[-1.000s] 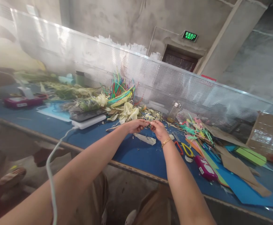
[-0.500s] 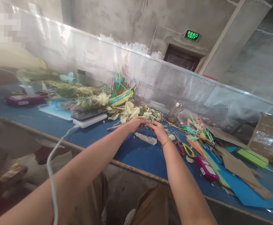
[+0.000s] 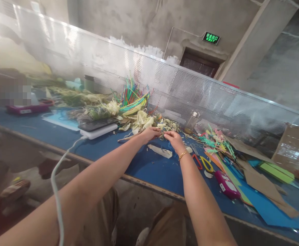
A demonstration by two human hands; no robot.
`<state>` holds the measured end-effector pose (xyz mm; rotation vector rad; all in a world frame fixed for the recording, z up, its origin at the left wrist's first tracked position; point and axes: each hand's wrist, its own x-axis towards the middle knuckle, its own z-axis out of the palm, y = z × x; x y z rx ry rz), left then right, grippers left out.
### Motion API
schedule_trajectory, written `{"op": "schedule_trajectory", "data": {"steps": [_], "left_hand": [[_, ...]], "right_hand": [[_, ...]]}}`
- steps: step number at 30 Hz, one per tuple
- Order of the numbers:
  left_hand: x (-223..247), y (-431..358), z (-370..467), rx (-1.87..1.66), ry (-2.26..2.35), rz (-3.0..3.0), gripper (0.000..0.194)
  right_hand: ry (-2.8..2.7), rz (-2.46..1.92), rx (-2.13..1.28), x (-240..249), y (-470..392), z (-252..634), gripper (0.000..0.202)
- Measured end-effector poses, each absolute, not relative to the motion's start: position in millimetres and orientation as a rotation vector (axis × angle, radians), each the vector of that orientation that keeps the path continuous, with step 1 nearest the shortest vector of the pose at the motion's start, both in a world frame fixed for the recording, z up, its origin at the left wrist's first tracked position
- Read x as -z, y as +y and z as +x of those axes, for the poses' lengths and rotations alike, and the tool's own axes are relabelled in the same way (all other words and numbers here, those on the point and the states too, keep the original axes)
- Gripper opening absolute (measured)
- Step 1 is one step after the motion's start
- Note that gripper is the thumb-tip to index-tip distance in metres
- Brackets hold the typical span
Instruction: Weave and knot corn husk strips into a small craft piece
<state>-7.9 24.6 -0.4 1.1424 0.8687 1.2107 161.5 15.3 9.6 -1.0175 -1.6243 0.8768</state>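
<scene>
Pinching tiny bit (image 3: 163, 132), too blurry to ID, in L hand (image 3: 150, 134) & R hand (image 3: 174, 139) grips, nr scrap pile (image 3: 142, 121).

This is a workshop, a craft one by its look. A long blue bench (image 3: 152, 171) runs from left to right, strewn with scraps, a bundle of coloured stems (image 3: 131, 94), coloured sheets (image 3: 272, 208) and scissors with yellow handles (image 3: 206, 164). A perforated metal screen (image 3: 170, 82) lines its far side. Beyond it stand a bare, patchy concrete wall (image 3: 118, 20) and a dark doorway (image 3: 198, 64) under a green lit exit sign (image 3: 211, 38). Another person (image 3: 11, 58) is at the left.
</scene>
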Motion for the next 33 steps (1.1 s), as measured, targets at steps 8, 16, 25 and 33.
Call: {"op": "schedule_trajectory", "data": {"steps": [8, 16, 25, 33], "left_hand": [[-2, 17, -4, -1.220, 0.922, 1.295, 0.028], [-2, 17, -3, -1.218, 0.941, 1.350, 0.026], [-3, 13, -5, -1.225, 0.980, 1.382, 0.028], [-5, 12, -6, -1.205, 0.955, 1.380, 0.033]], "right_hand": [[-1.718, -1.114, -0.785, -1, 21, 162, 0.021], [-1.726, -1.158, -0.809, 0, 20, 161, 0.022], [-1.749, -1.189, -0.796, -5, 16, 160, 0.029], [-1.786, -1.165, -0.821, -5, 17, 161, 0.025]]}}
